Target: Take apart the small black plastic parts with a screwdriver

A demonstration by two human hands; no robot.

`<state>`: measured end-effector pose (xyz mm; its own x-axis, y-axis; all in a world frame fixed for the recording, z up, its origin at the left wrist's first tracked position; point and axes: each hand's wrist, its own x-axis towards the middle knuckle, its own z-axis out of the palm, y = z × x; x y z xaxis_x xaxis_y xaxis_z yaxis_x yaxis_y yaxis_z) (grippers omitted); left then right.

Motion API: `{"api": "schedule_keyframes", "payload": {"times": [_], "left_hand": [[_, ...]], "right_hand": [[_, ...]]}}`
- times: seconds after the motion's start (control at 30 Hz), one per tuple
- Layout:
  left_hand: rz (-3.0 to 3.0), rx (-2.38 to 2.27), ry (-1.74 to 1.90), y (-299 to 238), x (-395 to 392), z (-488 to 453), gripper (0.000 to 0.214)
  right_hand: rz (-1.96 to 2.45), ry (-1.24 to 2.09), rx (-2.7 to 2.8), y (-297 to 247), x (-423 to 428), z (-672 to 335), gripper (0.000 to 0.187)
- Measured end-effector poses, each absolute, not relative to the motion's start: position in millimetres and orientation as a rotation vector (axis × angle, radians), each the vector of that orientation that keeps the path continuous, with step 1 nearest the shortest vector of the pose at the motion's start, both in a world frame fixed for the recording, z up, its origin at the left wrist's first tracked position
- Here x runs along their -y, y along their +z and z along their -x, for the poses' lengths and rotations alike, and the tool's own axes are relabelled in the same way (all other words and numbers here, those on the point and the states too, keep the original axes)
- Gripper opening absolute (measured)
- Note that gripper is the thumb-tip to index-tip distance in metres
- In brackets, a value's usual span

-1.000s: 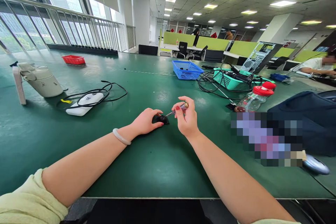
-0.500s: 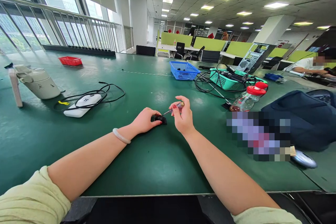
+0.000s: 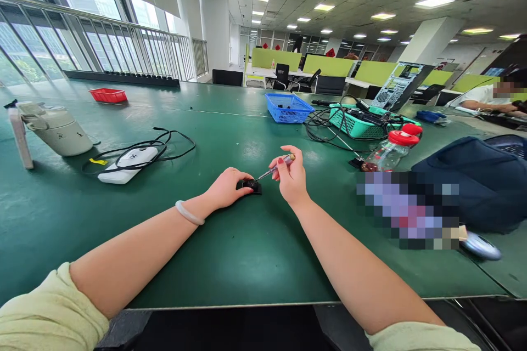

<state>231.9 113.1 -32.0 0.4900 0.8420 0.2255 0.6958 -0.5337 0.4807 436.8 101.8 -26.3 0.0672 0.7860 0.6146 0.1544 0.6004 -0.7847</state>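
On the green tabletop [image 3: 230,252], my left hand [image 3: 225,187] grips a small black part [image 3: 253,185] between thumb and fingers, holding it against the surface. What kind of part it is I cannot make out. A screwdriver [image 3: 272,171] with a clear handle is pinched in my right hand [image 3: 293,178]. Its thin metal shaft slants down to the left, and the tip meets the black part or lies right beside it.
A white box with a black cable [image 3: 132,164] and a pale bottle [image 3: 61,130] lie left. Ahead are a red tray [image 3: 108,95], a blue basket [image 3: 289,108] and a green basket [image 3: 358,125] of cables. A jar [image 3: 387,154] and dark bag [image 3: 473,184] stand right.
My right hand has moved slightly up and to the right, so more of the screwdriver shows. My left hand keeps its hold on the black part.
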Motion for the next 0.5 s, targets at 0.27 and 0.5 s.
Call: {"api": "schedule_keyframes", "payload": {"times": [0.27,0.5], "left_hand": [[-2.428,-1.267,0.620,-33.6,-114.5,-232.0,0.032],[-2.426,-1.265,0.626,-32.5,-113.4,-232.3,0.031]], "right_hand": [[0.889,0.750,1.368,-27.2,-113.3,-443.5,0.038],[0.945,1.021,1.122,-37.1,-134.2,-457.4,0.044]]}}
